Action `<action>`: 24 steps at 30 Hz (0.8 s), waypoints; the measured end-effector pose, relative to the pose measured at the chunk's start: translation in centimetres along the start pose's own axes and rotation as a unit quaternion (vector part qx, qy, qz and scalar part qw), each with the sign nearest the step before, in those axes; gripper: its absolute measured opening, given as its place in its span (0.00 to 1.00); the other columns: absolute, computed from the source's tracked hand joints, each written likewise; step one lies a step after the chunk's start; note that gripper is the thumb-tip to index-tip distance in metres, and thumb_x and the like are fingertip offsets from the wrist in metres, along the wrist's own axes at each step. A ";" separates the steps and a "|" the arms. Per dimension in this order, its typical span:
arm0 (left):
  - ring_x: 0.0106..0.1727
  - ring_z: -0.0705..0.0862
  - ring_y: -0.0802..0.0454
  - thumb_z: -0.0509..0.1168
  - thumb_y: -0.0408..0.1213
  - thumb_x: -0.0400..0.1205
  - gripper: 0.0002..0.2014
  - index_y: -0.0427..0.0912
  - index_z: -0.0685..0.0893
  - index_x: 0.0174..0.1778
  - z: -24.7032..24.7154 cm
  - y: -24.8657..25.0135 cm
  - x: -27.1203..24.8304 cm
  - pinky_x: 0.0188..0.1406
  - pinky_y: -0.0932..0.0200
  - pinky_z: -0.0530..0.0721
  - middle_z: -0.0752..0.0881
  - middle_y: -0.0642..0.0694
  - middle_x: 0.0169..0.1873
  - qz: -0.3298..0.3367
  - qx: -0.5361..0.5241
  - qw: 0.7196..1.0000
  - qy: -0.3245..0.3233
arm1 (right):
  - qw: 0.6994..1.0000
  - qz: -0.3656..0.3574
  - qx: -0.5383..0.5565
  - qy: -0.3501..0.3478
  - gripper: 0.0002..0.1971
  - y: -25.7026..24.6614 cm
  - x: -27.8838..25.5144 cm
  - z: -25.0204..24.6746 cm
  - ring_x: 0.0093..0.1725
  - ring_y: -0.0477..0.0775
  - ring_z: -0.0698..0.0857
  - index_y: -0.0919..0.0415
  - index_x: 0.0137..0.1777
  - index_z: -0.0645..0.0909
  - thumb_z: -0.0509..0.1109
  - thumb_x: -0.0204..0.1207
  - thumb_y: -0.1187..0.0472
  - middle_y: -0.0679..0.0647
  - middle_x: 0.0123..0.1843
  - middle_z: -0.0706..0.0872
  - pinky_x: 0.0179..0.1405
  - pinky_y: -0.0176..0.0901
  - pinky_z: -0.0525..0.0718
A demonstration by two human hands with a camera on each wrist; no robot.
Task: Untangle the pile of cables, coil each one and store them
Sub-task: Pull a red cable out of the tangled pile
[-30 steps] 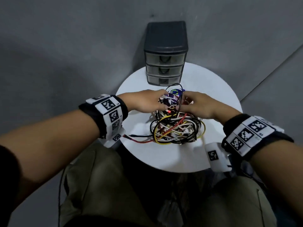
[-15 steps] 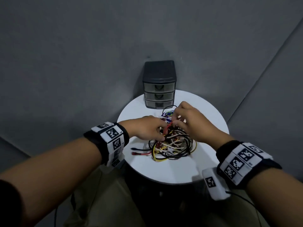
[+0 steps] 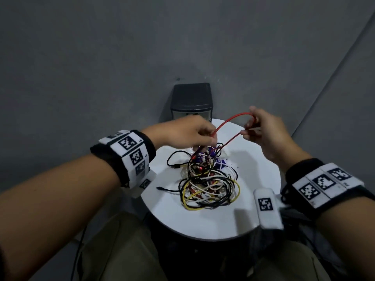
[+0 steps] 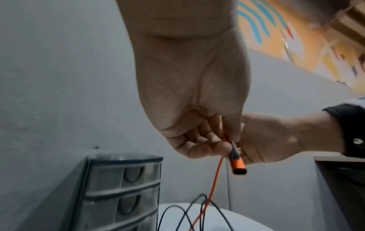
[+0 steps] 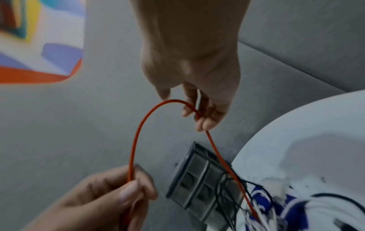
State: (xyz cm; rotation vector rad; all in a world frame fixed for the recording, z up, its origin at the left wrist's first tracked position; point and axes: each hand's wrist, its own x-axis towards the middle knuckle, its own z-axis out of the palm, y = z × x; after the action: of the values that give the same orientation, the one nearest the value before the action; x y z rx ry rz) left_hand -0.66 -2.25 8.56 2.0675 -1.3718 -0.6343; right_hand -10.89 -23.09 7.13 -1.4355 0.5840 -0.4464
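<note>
A tangled pile of cables (image 3: pixel 209 185), black, white, yellow and red, lies on the round white table (image 3: pixel 215 222). A red cable (image 3: pixel 229 122) arches above the pile between both hands. My left hand (image 3: pixel 205 136) pinches it near its orange plug (image 4: pixel 238 165). My right hand (image 3: pixel 251 126) holds the loop of the red cable (image 5: pixel 138 137) higher up, fingers (image 5: pixel 203 120) curled round it. From there the cable runs down into the pile. A dark three-drawer storage unit (image 3: pixel 191 102) stands at the table's far edge, drawers closed.
A blue-and-white printed item (image 3: pixel 219 161) lies under the far part of the pile. Grey walls (image 3: pixel 101 57) close in behind and to the right of the table. My knees in olive trousers (image 3: pixel 121 250) sit below the table's near edge.
Both hands have risen from the pile, drawing a red cable up into a loop. My right hand has moved up and right. The camera has tilted upward.
</note>
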 end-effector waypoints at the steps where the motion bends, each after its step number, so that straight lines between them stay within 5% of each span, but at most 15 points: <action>1: 0.32 0.85 0.54 0.67 0.41 0.88 0.09 0.41 0.89 0.49 -0.4 0.4 0.2 0.36 0.59 0.83 0.90 0.46 0.34 0.003 -0.009 1.000 -0.007 | 1.000 0.005 -0.024 0.000 0.10 0.0 0.4 -0.4 0.28 0.52 0.85 0.64 0.38 0.79 0.68 0.82 0.63 0.57 0.34 0.80 0.33 0.40 0.86; 5: 0.37 0.88 0.51 0.61 0.44 0.91 0.15 0.39 0.89 0.55 -1.1 0.0 1.3 0.32 0.63 0.80 0.92 0.41 0.40 -0.057 -0.067 0.996 0.001 | 0.988 0.011 -0.153 -0.023 0.11 1.2 1.7 -2.3 0.35 0.57 0.86 0.69 0.43 0.79 0.62 0.78 0.83 0.64 0.36 0.81 0.32 0.37 0.89; 8: 0.40 0.89 0.48 0.63 0.41 0.88 0.14 0.38 0.90 0.47 -0.1 -2.2 2.5 0.38 0.58 0.83 0.92 0.43 0.41 -0.103 0.053 0.993 0.037 | 0.959 0.017 -0.278 -0.044 0.12 3.2 2.5 -3.6 0.38 0.64 0.87 0.72 0.42 0.81 0.59 0.78 0.85 0.67 0.35 0.84 0.37 0.43 0.92; 11: 0.40 0.83 0.39 0.60 0.36 0.87 0.16 0.34 0.85 0.36 1.8 -4.5 4.0 0.38 0.52 0.78 0.86 0.43 0.34 -0.163 0.190 0.968 -0.008 | 0.935 0.036 -0.349 -0.058 0.14 4.7 2.7 -3.7 0.35 0.63 0.88 0.69 0.39 0.85 0.62 0.76 0.84 0.67 0.33 0.88 0.50 0.61 0.92; 13: 0.42 0.80 0.40 0.57 0.31 0.86 0.14 0.35 0.83 0.37 3.1 -5.6 5.2 0.38 0.53 0.75 0.83 0.42 0.35 -0.182 0.226 0.957 -0.024 | 0.920 0.033 -0.384 -0.066 0.12 5.4 2.7 -3.3 0.36 0.64 0.90 0.67 0.39 0.87 0.66 0.78 0.80 0.67 0.35 0.90 0.48 0.59 0.93; 17: 0.52 0.82 0.43 0.57 0.23 0.84 0.17 0.37 0.88 0.62 4.1 -7.0 7.1 0.50 0.53 0.78 0.87 0.41 0.57 -0.120 0.247 0.960 -0.057 | 0.893 0.007 -0.440 -0.095 0.10 6.4 2.8 -2.3 0.36 0.58 0.93 0.65 0.39 0.89 0.70 0.79 0.74 0.61 0.33 0.92 0.43 0.52 0.94; 20: 0.53 0.84 0.45 0.60 0.25 0.85 0.16 0.42 0.88 0.61 4.5 -8.0 8.2 0.53 0.52 0.83 0.89 0.43 0.55 -0.059 0.232 0.969 -0.069 | 0.887 -0.010 -0.443 -0.130 0.08 6.7 3.0 -1.7 0.34 0.50 0.91 0.62 0.42 0.90 0.73 0.77 0.73 0.57 0.34 0.93 0.40 0.41 0.89; 24: 0.46 0.81 0.49 0.64 0.32 0.87 0.07 0.41 0.88 0.53 4.2 -8.4 9.2 0.46 0.57 0.74 0.85 0.49 0.44 -0.022 0.210 0.975 -0.075 | 0.896 -0.025 -0.415 -0.155 0.09 6.9 3.4 -0.5 0.38 0.52 0.91 0.58 0.41 0.89 0.74 0.75 0.73 0.54 0.36 0.93 0.36 0.38 0.85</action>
State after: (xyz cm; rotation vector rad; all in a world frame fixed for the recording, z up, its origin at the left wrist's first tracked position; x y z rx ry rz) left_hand 5.39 -9.05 -0.93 2.4257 -1.6661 -0.5631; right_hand -8.92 -24.88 -0.13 -2.2886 0.4932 0.0290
